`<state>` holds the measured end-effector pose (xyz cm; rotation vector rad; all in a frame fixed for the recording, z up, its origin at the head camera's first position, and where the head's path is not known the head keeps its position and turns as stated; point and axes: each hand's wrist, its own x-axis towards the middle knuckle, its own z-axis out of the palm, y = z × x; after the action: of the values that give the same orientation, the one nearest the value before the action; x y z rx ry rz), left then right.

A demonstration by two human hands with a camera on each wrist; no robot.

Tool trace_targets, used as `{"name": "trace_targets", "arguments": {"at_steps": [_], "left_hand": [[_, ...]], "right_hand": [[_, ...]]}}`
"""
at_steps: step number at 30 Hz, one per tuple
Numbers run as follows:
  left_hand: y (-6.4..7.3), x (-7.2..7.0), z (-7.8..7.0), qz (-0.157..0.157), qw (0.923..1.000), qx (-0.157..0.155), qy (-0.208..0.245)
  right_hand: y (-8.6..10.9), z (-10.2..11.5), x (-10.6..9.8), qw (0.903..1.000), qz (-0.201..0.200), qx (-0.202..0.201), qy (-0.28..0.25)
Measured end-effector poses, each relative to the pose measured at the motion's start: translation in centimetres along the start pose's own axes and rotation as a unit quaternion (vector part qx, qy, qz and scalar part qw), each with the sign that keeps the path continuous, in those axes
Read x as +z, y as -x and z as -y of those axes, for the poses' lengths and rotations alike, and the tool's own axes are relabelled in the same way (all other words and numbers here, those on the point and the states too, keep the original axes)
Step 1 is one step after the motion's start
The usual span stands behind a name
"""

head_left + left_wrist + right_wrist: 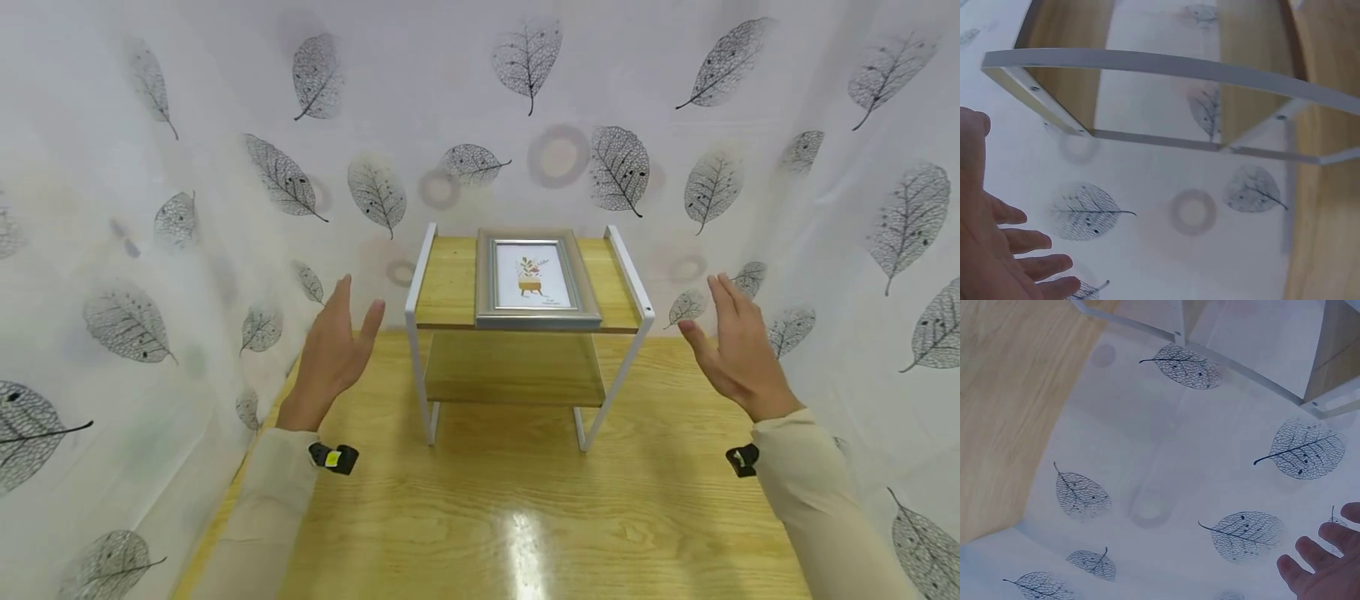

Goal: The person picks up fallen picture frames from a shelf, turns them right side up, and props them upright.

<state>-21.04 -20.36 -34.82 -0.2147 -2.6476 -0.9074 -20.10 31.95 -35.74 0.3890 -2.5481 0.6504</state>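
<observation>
My left hand [330, 354] is held up to the left of a small two-tier shelf, fingers straight and thumb apart, touching nothing. On the other side my right hand [735, 350] is raised in the same way, also holding nothing. Between them stands the shelf, with a wooden top board [447, 283] and a white metal frame [630, 279]. Lying flat on the top board is a picture frame [537, 321] with a silver-grey border and a print of a flower pot. In the left wrist view the left fingers [1029, 240] spread below the shelf's side bar [1147, 62].
A lower wooden board [517, 371] spans the shelf beneath the top. The shelf stands on a wood-grain floor [487, 483]. White curtains with a leaf print [465, 75] hang behind it and along both sides, close to each hand.
</observation>
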Motion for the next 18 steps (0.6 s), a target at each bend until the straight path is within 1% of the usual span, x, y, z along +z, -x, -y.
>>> {"name": "trace_targets", "arguments": {"at_steps": [4, 11, 14, 18], "left_hand": [[-1.4, -0.7, -1.5, 0.001, 1.0000, -0.001, 0.007], [-3.4, -1.5, -3.8, -0.006, 0.9997, 0.011, 0.020], [-4.0, -1.7, -4.8, -0.010, 0.9995, 0.018, 0.024], [-4.8, -1.7, -6.3, -0.014, 0.9994, 0.022, 0.022]], "right_hand": [[-1.9, 0.9, -0.8, 0.9997, -0.018, -0.009, -0.016], [-4.9, 2.6, -1.6, 0.9974, -0.047, -0.038, -0.039], [-5.9, 3.5, -1.9, 0.9969, -0.047, -0.041, -0.049], [-7.0, 4.8, -2.1, 0.9970, -0.038, -0.032, -0.059]]}}
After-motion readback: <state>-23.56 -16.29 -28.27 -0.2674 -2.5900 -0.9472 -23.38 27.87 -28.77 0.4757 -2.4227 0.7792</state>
